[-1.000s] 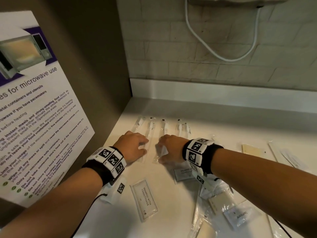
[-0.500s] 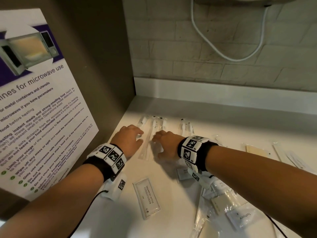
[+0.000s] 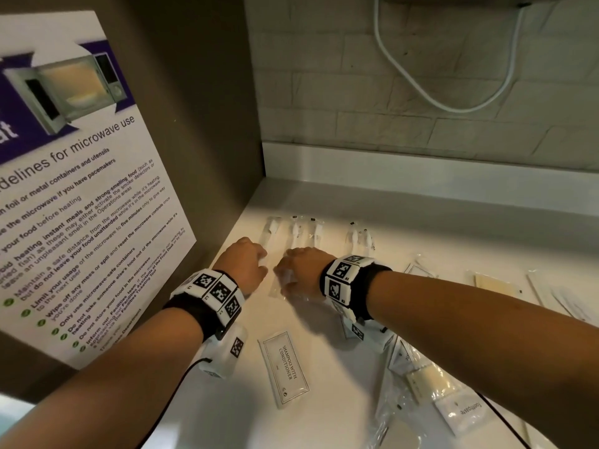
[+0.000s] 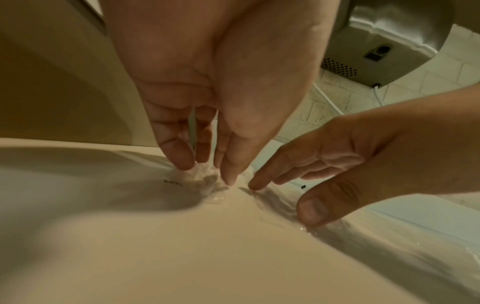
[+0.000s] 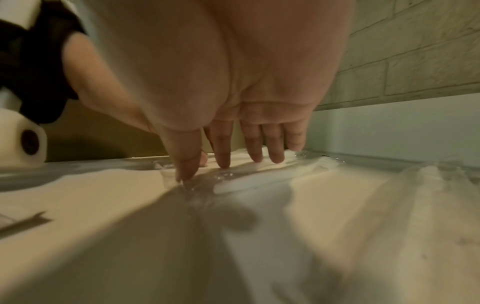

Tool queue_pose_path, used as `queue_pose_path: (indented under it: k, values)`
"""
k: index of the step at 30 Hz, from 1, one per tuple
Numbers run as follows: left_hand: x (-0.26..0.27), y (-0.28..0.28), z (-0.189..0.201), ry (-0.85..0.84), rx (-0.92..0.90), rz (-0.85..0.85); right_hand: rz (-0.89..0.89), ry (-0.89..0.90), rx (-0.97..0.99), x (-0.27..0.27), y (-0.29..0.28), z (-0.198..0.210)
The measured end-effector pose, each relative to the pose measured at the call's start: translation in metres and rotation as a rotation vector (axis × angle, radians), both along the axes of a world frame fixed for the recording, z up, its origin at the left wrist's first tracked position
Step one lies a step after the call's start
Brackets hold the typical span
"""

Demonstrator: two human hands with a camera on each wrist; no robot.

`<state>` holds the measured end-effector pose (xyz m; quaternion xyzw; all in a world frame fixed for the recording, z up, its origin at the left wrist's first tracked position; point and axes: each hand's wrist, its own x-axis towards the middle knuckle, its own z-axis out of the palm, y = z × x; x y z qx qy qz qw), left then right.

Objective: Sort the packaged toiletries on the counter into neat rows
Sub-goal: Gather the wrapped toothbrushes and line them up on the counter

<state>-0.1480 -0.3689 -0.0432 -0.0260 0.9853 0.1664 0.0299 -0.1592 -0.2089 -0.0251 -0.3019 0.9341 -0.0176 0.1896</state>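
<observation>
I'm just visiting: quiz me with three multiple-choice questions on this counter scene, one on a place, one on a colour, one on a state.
1. Where does the shampoo with conditioner sachet lie?
A. nearer the person than both hands
B. against the back wall
C. on the poster

2. What colour is the cable on the brick wall?
A. red
B. white
C. black

3. How are the fingers of the right hand?
A. clenched in a fist
B. extended, tips pressing clear wrappers
C. lifted off the counter

Answers: 1 A, it sits between the forearms; 2 B, a pale loop; 3 B, the right wrist view shows fingertips down on plastic.
</observation>
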Motion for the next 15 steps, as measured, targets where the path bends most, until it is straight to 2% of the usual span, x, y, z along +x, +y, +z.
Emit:
queue_pose_path:
  k: [15]
  values:
    - [-0.006,0.0012,0.0049,-0.014,-0.004,-0.002,-0.042,0.036,0.007,-0.0028,-0.0018,-0.011]
